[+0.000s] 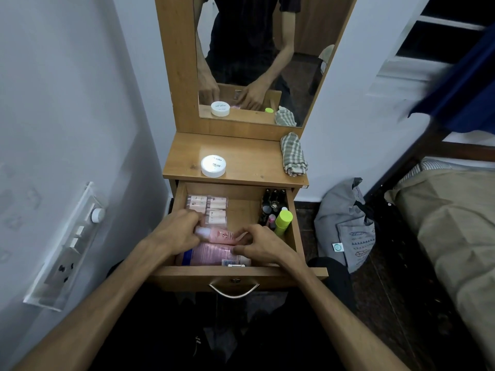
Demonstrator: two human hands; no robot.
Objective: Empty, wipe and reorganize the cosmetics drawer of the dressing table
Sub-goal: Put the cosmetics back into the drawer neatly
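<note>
The wooden drawer (293, 231) of the dressing table stands pulled open. Inside, a pink tube (219, 235) lies crosswise in the middle. My left hand (178, 231) holds its left end and my right hand (263, 243) pinches its right end. In front of it lies a larger pink bottle (211, 255) on its side. Packs of small pale tubes (209, 208) sit at the back left. A lime-capped bottle (283, 221) and several dark small bottles (272, 203) stand at the right side. A white jar (213, 165) and a checked cloth (293, 154) rest on the tabletop (249, 162).
A mirror (254, 54) rises behind the tabletop. A wall with a switch panel (67, 247) is close on the left. A grey bag (348, 226) leans on the floor at the right, beside a bed (455, 236). The drawer's metal handle (233, 290) faces me.
</note>
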